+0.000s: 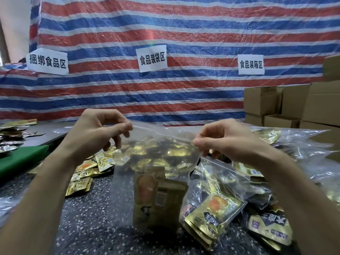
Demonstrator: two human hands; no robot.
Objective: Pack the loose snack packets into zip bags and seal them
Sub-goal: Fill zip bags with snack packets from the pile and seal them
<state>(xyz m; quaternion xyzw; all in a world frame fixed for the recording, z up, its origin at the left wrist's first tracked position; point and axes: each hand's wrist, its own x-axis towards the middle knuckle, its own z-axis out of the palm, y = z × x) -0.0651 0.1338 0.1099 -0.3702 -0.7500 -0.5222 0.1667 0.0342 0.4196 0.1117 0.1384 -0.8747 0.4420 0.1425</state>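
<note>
The left hand (103, 129) pinches the left end of the zip strip, and the right hand (226, 139) pinches it further right. The zip bag (147, 162) hangs between them over the worktop's (95, 208) near edge, strip running left to right, snack packets (158, 196) inside. Paper signs (153, 58) behind read 捆绑食品区, 食品装袋区, 食品装箱区.

Striped tarp wall (184, 34), cardboard boxes (294, 105), speckled table (92, 218)

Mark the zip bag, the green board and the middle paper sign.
zip bag (161, 133), head view, on its top zip strip.
green board (20, 159), head view, on its flat top.
middle paper sign (152, 58), head view, on its printed face.
</note>
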